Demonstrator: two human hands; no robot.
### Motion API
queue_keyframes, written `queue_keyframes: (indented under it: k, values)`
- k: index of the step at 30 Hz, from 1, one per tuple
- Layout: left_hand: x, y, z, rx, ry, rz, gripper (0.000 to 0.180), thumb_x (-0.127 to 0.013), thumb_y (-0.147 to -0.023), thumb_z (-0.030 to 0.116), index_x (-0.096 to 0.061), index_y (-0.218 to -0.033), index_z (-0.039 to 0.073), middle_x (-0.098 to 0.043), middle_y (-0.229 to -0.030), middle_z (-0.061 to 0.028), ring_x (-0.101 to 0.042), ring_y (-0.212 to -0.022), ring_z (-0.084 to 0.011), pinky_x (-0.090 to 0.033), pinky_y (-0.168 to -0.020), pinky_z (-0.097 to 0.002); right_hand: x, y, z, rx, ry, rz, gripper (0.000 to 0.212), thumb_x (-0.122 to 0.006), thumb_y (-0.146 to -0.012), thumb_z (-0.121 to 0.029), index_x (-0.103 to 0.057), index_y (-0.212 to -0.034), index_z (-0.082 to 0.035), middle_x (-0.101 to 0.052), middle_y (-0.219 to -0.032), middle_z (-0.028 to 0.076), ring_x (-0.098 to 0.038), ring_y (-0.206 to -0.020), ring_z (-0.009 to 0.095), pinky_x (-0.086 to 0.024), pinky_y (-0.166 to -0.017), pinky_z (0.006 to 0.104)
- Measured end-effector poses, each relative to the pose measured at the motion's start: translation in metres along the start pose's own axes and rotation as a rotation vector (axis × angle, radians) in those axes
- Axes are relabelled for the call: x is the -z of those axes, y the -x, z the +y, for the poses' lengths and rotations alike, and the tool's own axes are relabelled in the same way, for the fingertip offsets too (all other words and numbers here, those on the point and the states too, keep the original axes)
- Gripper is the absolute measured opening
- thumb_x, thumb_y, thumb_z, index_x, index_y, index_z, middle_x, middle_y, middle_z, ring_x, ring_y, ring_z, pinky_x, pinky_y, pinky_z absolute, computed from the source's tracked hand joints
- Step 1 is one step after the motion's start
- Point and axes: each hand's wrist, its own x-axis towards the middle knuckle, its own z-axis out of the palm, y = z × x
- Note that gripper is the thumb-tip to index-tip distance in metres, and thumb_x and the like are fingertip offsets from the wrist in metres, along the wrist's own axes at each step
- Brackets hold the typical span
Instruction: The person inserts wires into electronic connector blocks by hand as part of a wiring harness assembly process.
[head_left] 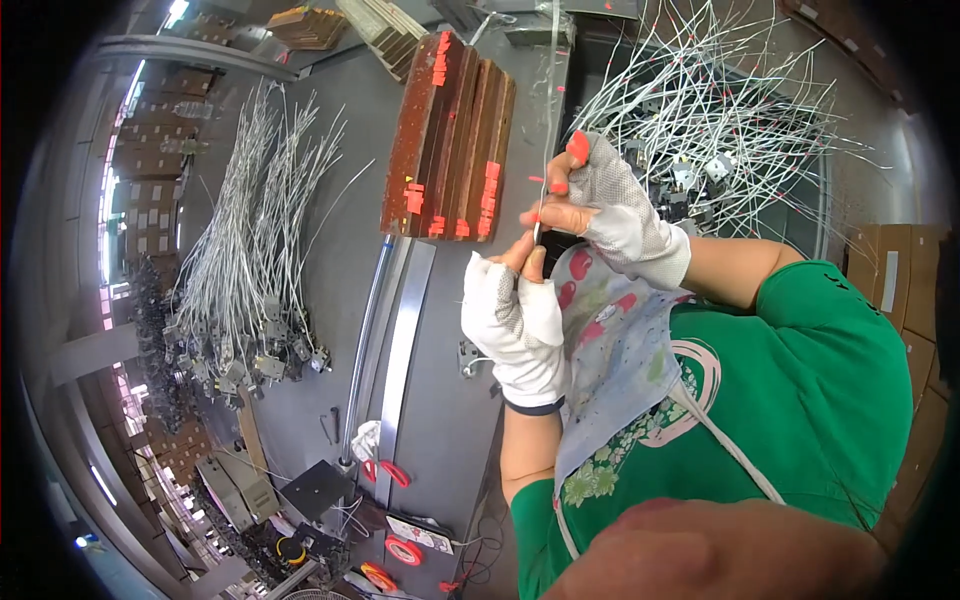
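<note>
Fingers pinching white wire, probably, brown packets beside

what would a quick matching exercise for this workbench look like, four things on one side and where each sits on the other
Things:
1. thin wire
2. wooden blocks
3. laid-out wired parts
4. loose wire tangle

Places:
A. far right of the bench
B. pinched between both gloved hands
C. left side of the bench
D. middle of the bench, beyond the hands

Pairs: 1-B, 2-D, 3-C, 4-A
</note>
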Motion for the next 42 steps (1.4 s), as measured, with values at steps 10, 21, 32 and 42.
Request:
queue_keyframes:
  k: [10,21,32,42]
  values:
    - [-0.006,-0.046,0.002,-0.392,-0.358,-0.199,0.028,-0.066,-0.068,0.012,-0.062,-0.096,0.011,-0.055,-0.077,-0.0062,-0.052,-0.068,-0.0247,-0.040,-0.062,-0.0352,-0.016,-0.030,-0.020,0.462,0.305,0.093,0.033,-0.058,-0.074,0.014,-0.039,-0.087,-0.010,-0.046,-0.078,0.001,-0.056,-0.076,0.014,-0.049,-0.067,0.0262]
    - [0.143,-0.029,-0.137,0.137,-0.677,0.492,0.031,-0.064,-0.071,0.002,-0.059,-0.101,0.004,-0.057,-0.094,-0.0133,-0.054,-0.085,-0.0292,-0.044,-0.077,-0.0365,0.224,-0.018,-0.105,0.370,0.695,0.868,0.043,-0.064,-0.083,-0.019,-0.041,-0.115,-0.001,-0.054,-0.111,0.008,-0.051,-0.100,0.014,-0.039,-0.084,0.0273]
    - [0.239,-0.071,-0.239,0.631,-1.338,-0.103,0.023,-0.048,-0.084,0.026,-0.063,-0.095,0.012,-0.063,-0.094,-0.0142,-0.060,-0.087,-0.0316,-0.049,-0.074,-0.0408,0.159,-0.027,-0.057,0.166,0.859,0.610,0.030,-0.061,-0.083,-0.021,-0.050,-0.105,-0.005,-0.054,-0.090,0.002,-0.048,-0.070,0.008,-0.039,-0.064,0.0203]
    - [0.206,0.072,-0.072,0.541,-0.668,0.319,0.032,-0.050,-0.088,0.025,-0.057,-0.081,-0.005,-0.057,-0.071,-0.0153,-0.052,-0.066,-0.0253,-0.041,-0.063,-0.0361,-0.021,-0.003,0.057,-0.524,0.592,-0.496,0.021,-0.062,-0.081,-0.012,-0.048,-0.096,-0.005,-0.048,-0.078,0.000,-0.047,-0.072,0.009,-0.041,-0.063,0.0252]
